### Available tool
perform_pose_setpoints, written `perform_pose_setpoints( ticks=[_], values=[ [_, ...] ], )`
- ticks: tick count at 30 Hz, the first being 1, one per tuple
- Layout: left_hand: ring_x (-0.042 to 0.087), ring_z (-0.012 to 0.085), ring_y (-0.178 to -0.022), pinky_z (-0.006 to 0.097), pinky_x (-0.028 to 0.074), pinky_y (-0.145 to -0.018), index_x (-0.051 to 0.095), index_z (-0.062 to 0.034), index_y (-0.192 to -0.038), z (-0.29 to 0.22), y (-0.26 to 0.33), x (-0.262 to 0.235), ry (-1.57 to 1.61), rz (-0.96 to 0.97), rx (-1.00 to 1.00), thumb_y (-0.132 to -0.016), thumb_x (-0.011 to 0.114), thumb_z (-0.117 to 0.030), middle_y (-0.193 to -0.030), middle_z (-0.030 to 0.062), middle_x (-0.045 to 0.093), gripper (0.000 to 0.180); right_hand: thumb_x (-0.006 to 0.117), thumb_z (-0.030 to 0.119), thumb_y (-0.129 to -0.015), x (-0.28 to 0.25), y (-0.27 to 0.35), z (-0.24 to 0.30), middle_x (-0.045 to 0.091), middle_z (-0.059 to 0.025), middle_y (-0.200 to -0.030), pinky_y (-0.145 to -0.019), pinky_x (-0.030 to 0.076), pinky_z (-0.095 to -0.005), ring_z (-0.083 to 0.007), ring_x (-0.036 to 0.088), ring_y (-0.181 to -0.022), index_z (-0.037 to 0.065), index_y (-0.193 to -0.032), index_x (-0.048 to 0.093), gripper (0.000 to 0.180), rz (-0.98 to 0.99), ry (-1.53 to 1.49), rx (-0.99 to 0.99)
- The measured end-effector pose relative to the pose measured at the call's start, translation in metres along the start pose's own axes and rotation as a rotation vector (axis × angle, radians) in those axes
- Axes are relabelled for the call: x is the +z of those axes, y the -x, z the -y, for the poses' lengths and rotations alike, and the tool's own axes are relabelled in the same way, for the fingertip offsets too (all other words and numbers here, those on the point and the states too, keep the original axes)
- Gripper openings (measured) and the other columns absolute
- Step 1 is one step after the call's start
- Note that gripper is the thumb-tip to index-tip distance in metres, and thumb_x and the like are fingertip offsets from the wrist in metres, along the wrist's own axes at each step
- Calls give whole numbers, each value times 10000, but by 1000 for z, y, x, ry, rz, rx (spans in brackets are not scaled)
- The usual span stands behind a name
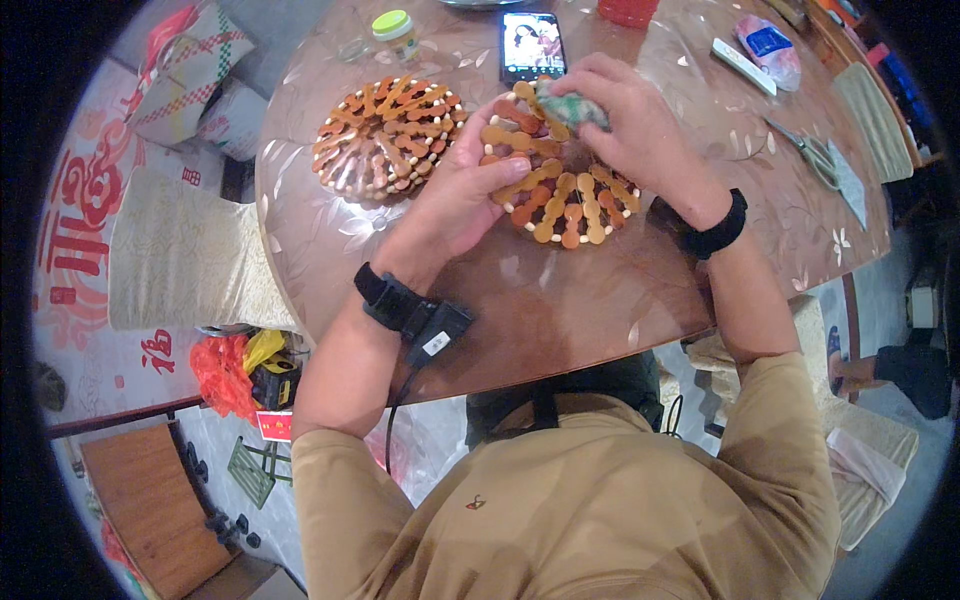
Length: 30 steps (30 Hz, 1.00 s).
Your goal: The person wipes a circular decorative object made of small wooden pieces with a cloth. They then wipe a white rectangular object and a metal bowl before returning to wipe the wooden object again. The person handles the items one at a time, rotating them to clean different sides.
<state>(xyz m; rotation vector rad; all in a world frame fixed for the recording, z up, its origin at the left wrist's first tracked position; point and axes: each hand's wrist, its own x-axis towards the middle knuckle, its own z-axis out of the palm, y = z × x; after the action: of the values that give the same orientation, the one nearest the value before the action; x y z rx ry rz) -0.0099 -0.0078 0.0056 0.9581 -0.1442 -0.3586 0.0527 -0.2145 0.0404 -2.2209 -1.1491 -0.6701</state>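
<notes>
My left hand holds the left edge of a round mat of orange and tan wooden beads, tilting it up off the brown glossy table. My right hand is closed on a crumpled green cloth pressed against the mat's upper part. A second beaded mat, round with radiating spokes, lies flat on the table to the left of my left hand. Both wrists wear black bands.
A lit phone lies beyond the mats, next to a small jar with a green lid. Scissors, a white stick-like object and a plastic bag sit at the right. Chairs and bags stand around the table.
</notes>
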Motion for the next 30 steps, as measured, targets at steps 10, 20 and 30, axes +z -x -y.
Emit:
perform_pose_setpoints(
  ticks=[10,20,30],
  values=[
    [584,200,-1154,359,488,-1007,351,-134,-1451,-2,4,-8,40,92,-52,-864,577,65,-1276,58,552,660,692,113,-770,9,1,37,599,-140,-1062,-883,483,-416,-341,575,-993,45,-1071,623,316,20,-219,-198],
    [590,185,-1156,346,497,-989,430,-109,-1374,5,1,-17,-8,54,-1,-861,600,65,-1239,51,589,568,651,87,-791,5,-2,32,597,-141,-1018,-882,488,-408,-345,583,-991,56,-1016,651,228,-68,-149,-108],
    [594,183,-1118,343,510,-962,384,-106,-1405,-5,5,-5,37,34,-26,-859,625,44,-1229,56,575,615,654,53,-765,0,1,13,595,-144,-994,-828,506,-422,-343,595,-952,41,-1009,650,244,-32,-112,11]
  ],
)
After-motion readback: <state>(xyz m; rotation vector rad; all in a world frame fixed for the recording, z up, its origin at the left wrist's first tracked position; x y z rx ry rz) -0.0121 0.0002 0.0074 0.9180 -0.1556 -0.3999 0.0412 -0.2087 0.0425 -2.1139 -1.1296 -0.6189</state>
